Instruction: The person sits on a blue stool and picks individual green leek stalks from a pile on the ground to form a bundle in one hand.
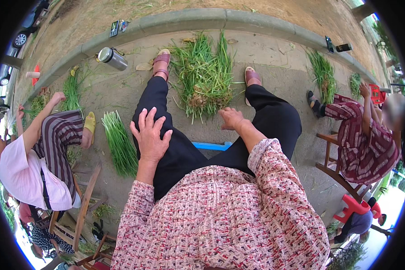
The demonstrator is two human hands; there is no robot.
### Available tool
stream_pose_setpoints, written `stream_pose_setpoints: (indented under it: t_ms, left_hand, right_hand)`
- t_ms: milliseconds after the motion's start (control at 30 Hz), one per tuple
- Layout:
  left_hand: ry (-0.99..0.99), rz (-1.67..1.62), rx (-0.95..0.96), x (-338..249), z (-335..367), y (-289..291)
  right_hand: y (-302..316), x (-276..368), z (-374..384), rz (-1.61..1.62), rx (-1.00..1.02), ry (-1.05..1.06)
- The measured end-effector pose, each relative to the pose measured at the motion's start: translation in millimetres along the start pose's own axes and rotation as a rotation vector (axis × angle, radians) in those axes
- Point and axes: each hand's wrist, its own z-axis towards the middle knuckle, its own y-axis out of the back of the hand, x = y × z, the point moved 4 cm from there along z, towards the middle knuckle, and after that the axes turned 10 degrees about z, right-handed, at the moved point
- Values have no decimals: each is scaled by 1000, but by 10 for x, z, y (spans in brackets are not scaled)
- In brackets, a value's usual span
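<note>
Two wide, apparently empty grips: our left hand [151, 138] on black cloth trousers [274, 114], our right hand [233, 119] near the tangled green-stalk heap [202, 76]; careless sweeping could scatter it.

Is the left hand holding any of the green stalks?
No, the left hand is empty, its fingers spread over the black trousers.

An open-air spot, like a roadside or yard: a low kerb [184, 21] divides grey paving [297, 85] from bare earth [90, 20], a car [20, 38] stands at the upper left, and people [29, 168] sit on wooden seats [87, 202] near heaps of green stalks [202, 74]
</note>
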Motion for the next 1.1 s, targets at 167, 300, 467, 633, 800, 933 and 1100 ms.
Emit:
stream_pose_setpoints:
  t_ms: [167,300,467,633,800,933,1100]
  left_hand:
    - [1,-12,32,-37,-5,-15]
    - [-17,-1,26,-21,123,10]
    - [-22,-3,64,-22,166,65]
    - [-12,-15,134,-38,264,104]
    - [-11,-22,179,-11,345,62]
    - [-10,-31,217,6,396,32]
    - [-8,-24,276,27,450,28]
  right_hand:
    - [171,-101,85,64,-72,-43]
    - [463,-124,334,241,-173,-81]
    - [536,-166,639,308,-244,-88]
    - [734,-73,921,261,-282,-46]
    - [909,21,1374,207,-313,50]
    - [1040,105,1749,131,-299,39]
    - [1114,149,2101,138,-271,31]
